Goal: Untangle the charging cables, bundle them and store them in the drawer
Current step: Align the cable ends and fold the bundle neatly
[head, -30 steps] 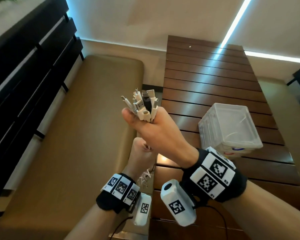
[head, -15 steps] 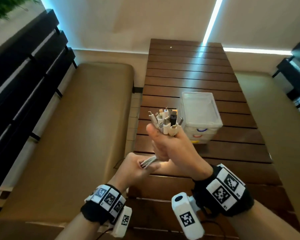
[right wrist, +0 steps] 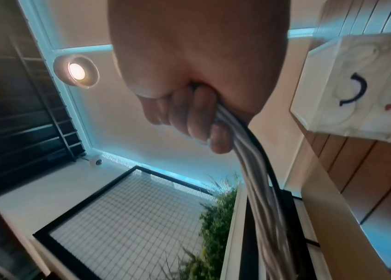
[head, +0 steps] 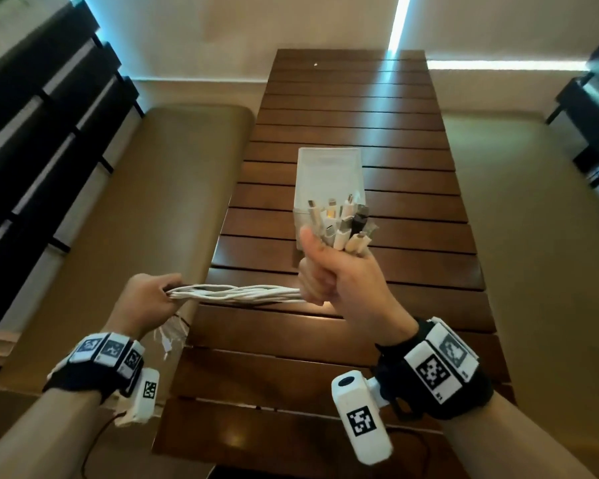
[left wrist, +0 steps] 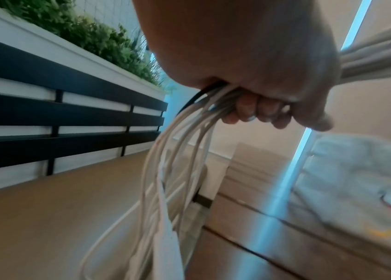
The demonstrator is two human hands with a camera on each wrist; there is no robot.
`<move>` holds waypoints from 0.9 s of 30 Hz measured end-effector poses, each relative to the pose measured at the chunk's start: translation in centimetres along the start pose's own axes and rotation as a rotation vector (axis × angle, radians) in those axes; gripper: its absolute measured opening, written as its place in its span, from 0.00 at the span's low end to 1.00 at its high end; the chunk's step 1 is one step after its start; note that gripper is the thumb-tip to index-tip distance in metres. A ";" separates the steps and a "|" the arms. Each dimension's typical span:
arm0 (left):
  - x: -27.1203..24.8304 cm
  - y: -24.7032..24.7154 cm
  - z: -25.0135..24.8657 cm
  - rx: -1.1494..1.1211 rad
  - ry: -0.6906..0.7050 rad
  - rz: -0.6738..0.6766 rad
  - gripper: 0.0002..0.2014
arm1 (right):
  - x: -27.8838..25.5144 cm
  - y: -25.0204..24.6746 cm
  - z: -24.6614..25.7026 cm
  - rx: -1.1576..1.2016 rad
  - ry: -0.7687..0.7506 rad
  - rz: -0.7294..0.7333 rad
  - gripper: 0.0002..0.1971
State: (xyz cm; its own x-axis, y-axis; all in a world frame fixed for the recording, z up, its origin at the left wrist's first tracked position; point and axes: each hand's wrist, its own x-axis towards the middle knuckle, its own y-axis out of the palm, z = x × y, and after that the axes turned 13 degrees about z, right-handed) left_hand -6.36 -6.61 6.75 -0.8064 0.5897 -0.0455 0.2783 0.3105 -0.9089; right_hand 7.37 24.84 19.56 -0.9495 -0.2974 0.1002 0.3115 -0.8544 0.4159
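Note:
My right hand (head: 329, 271) grips a bundle of charging cables (head: 242, 293) just below their plugs (head: 341, 224), which stick up out of the fist, mostly white with one black. The cables run level to the left into my left hand (head: 149, 299), which is curled round them. Below the left hand the loose ends (head: 172, 335) hang down, blurred. In the left wrist view the cables (left wrist: 177, 151) drop from the curled fingers (left wrist: 256, 111). In the right wrist view the cables (right wrist: 249, 151), one of them black, leave my fist past the fingers (right wrist: 194, 113). No drawer is in view.
Both hands are over the near part of a brown slatted wooden table (head: 353, 108). A translucent white plastic box (head: 327, 167) stands on it behind the plugs. A tan padded bench (head: 146, 209) with a black slatted back (head: 32, 133) lies left; another tan seat (head: 533, 236) lies right.
My left hand has slid left along the cables, away from the right hand, so a long level stretch now shows. The right hand with the plugs has moved right and down.

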 end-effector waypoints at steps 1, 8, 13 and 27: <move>-0.2 -0.5 -0.6 0.001 0.042 -0.022 0.17 | -0.3 -0.6 0.4 0.005 -0.023 -0.009 0.26; 1.9 0.0 -4.3 0.083 -0.275 0.466 0.15 | 0.1 -2.6 -0.7 -0.125 0.030 -0.054 0.20; 3.7 0.7 -7.3 -0.036 -0.317 0.919 0.59 | 0.3 -4.2 -1.9 -0.224 0.062 -0.134 0.20; 6.4 6.1 -13.4 -0.136 0.198 0.498 0.17 | -0.4 -6.0 -1.5 0.027 0.025 -0.165 0.23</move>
State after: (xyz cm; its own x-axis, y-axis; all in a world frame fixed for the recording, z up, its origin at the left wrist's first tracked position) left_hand -2.79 9.05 6.49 -0.4500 0.8150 -0.3652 0.6761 0.0438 -0.7355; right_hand 5.94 29.49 15.67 -0.9863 -0.1646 0.0064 0.1499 -0.8808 0.4492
